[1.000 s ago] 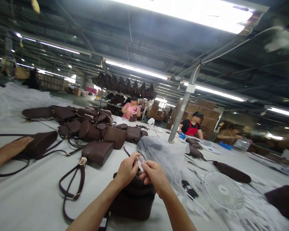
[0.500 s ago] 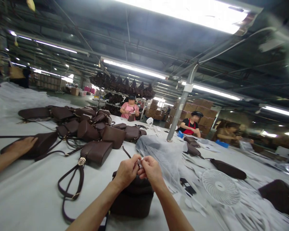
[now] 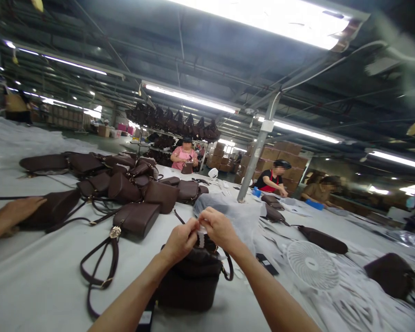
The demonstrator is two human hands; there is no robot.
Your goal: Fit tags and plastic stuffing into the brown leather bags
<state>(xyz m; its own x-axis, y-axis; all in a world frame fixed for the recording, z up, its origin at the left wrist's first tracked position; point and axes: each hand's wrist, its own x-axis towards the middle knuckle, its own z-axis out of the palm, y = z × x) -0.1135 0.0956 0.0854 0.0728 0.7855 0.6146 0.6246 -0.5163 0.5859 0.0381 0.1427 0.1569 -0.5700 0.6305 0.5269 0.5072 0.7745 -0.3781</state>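
Observation:
A dark brown handbag (image 3: 190,288) stands upright on the table in front of me, its top beneath my hands. My left hand (image 3: 182,240) is closed in a pinch just above the bag's top. Close against it, my right hand (image 3: 218,227) is also pinched, fingertips meeting those of the left. Between them a thin whitish strip (image 3: 201,239) hangs down toward the bag; its upper end is hidden by the fingers. A dark strap (image 3: 230,267) loops off the bag's right side.
Several brown handbags (image 3: 161,196) are piled at the left. Another person's hand (image 3: 19,211) rests on a bag there. A brown strap (image 3: 115,258) lies left of my bag. To the right are a white fan (image 3: 313,265), a metal post (image 3: 254,166), plastic sheeting (image 3: 240,210) and more bags.
My right hand has risen slightly and turned over, knuckles up. More of the whitish strip shows below the fingers. The bag's right strap has come into view.

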